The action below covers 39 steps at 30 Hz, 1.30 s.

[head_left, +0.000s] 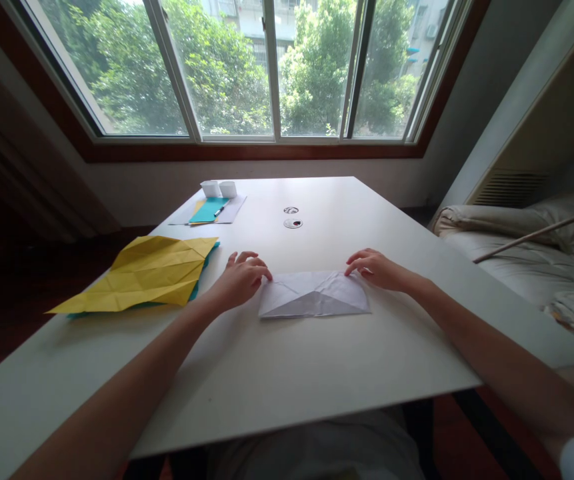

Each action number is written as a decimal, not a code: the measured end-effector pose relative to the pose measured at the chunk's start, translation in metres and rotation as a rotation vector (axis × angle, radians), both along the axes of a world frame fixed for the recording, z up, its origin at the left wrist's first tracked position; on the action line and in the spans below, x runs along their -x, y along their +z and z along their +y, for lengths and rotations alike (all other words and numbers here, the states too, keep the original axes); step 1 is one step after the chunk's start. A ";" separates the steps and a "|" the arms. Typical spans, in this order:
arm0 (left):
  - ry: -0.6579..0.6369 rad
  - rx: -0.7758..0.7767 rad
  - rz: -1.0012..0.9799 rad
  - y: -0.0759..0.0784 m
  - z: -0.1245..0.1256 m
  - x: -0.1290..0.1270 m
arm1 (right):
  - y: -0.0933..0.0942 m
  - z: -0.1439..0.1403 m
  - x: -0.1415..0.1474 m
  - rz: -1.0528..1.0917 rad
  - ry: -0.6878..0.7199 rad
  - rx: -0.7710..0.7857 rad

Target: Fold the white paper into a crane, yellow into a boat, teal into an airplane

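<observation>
A folded sheet of white paper (pixel 314 303) lies on the table in front of me, with creases that meet in a flat triangle along its near side. My left hand (pixel 241 279) is at its upper left corner, index fingertip touching the paper and the other fingers loosely bent and apart. At the opposite upper corner, my right hand (pixel 379 270) rests its index fingertip on the edge, fingers spread and slightly curled. Neither hand appears to grip the sheet, though the thumbs are partly hidden.
Left of my forearm lies a large creased yellow paper (pixel 154 270) over a teal sheet (pixel 201 277). Further back are two white cups (pixel 219 189), a teal card (pixel 207 210), a pen (pixel 221 208) and papers. Two round discs (pixel 293 224) are set mid-table. A padded sofa (pixel 507 247) stands right.
</observation>
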<state>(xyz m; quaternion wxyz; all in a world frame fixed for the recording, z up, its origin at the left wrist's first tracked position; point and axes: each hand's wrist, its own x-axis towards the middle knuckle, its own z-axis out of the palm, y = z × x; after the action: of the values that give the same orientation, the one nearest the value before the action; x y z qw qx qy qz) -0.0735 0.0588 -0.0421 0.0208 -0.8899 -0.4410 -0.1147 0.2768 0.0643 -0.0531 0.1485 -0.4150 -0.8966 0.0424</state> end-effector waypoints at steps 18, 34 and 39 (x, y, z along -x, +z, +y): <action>-0.055 0.155 0.098 -0.021 -0.035 -0.063 | -0.017 -0.030 0.084 -0.046 0.116 -0.067; 0.102 0.315 0.145 -0.036 -0.032 -0.059 | -0.032 -0.023 0.077 -0.135 0.014 0.206; 0.142 0.319 0.165 -0.038 -0.032 -0.060 | -0.036 -0.021 0.072 -0.151 0.017 0.261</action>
<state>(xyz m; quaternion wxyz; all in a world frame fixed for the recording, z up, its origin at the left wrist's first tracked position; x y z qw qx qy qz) -0.0135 0.0268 -0.0796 -0.0764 -0.8548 -0.5123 0.0318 0.2049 0.0434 -0.0895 0.0249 -0.4253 -0.8955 0.1286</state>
